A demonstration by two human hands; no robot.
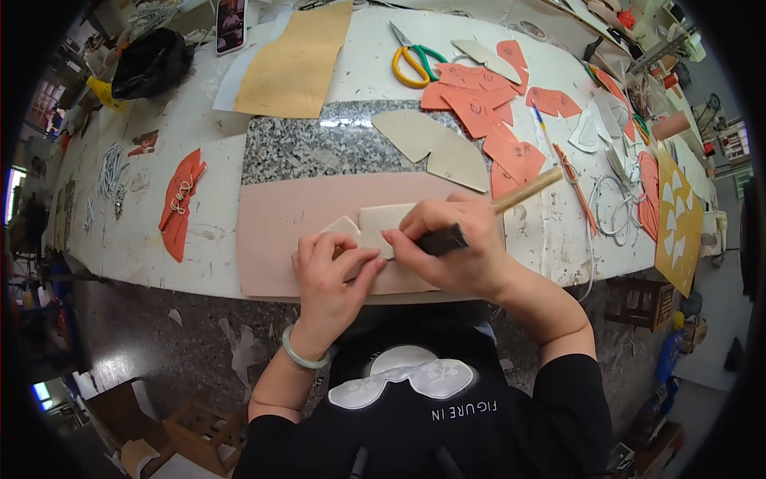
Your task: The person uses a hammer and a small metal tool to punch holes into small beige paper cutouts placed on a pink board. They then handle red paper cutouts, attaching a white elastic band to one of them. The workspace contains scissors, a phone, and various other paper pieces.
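Observation:
My left hand (331,275) has its fingers bent and pressed down on the near edge of a cream leather-like piece (373,222) with a notch. My right hand (459,243) is closed round a hammer (527,191); its pale wooden handle sticks out to the upper right and its dark head shows under the palm. The right thumb and forefinger also meet at the cream piece, close to the left fingertips. Under both hands lies a flat pinkish board (279,215). What the left fingertips pinch is partly hidden.
Behind the board are a speckled stone slab (303,148), a notched cream piece (435,148) and a tan sheet (295,60). Orange cut pieces (479,100) and scissors (415,64) lie at the back right. A tied orange bundle (182,203) lies left; white cord (618,207) coils right.

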